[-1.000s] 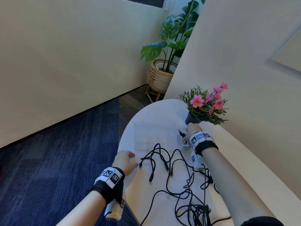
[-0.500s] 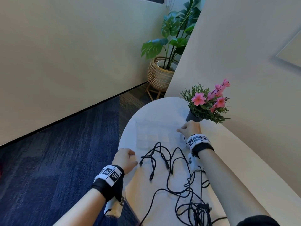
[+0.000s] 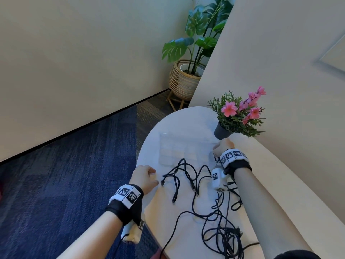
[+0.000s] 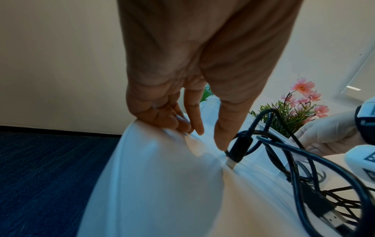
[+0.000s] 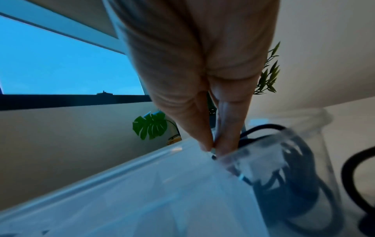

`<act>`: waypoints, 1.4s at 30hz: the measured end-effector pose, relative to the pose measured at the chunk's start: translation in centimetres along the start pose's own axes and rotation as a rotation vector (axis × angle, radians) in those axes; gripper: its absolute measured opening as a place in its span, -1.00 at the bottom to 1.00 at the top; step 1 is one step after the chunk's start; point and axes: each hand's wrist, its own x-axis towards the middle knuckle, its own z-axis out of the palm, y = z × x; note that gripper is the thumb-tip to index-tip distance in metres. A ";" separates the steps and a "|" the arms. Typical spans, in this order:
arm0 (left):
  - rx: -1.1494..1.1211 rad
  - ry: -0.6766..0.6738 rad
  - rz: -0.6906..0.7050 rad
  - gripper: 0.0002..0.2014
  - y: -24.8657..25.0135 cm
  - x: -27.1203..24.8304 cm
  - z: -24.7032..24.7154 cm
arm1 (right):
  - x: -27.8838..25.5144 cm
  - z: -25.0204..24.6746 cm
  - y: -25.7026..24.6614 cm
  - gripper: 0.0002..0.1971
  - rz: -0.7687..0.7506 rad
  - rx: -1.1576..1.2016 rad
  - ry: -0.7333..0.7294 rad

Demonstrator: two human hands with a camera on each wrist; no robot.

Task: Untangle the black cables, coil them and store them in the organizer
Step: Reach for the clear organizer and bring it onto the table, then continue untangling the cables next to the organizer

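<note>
A clear compartmented organizer (image 3: 179,148) lies on the far half of the white round table (image 3: 186,118). My right hand (image 3: 221,146) is at its right end. In the right wrist view thumb and finger pinch together (image 5: 213,149) at the rim of a compartment (image 5: 142,184), on a coiled black cable (image 5: 288,184) that sits inside it. Loose black cables (image 3: 179,172) spread in front of the organizer and run into a dense tangle (image 3: 220,232) near me. My left hand (image 3: 147,175) rests on the table's left edge and holds nothing; its thumb is beside a USB plug (image 4: 236,152).
A dark pot of pink flowers (image 3: 222,130) stands just behind my right hand, against the cream wall on the right. The table edge drops to blue carpet (image 3: 74,174) on the left. A large potted plant (image 3: 186,79) stands on the floor beyond the table.
My right hand has moved away from me to the organizer's right end and lowered the coiled cable into it; the coil no longer shows beside the hand. The left hand has stayed put.
</note>
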 end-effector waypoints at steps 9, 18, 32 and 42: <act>0.011 -0.024 0.015 -0.60 0.2 -0.2 -0.2 | -0.5 -0.3 1.9 -0.93 -0.050 -0.055 0.069; 0.105 -0.084 0.050 -0.50 0.3 -1.2 -0.1 | -1.2 -1.6 -0.3 -0.83 -0.145 -0.306 -0.036; 0.366 -0.026 0.188 -0.43 0.1 -2.8 0.5 | -1.7 0.6 1.4 -0.69 -0.095 -0.428 -0.057; 0.356 -0.056 0.183 -0.39 -0.2 -2.7 0.2 | -4.2 -1.7 2.8 -0.77 -0.262 -0.096 -0.002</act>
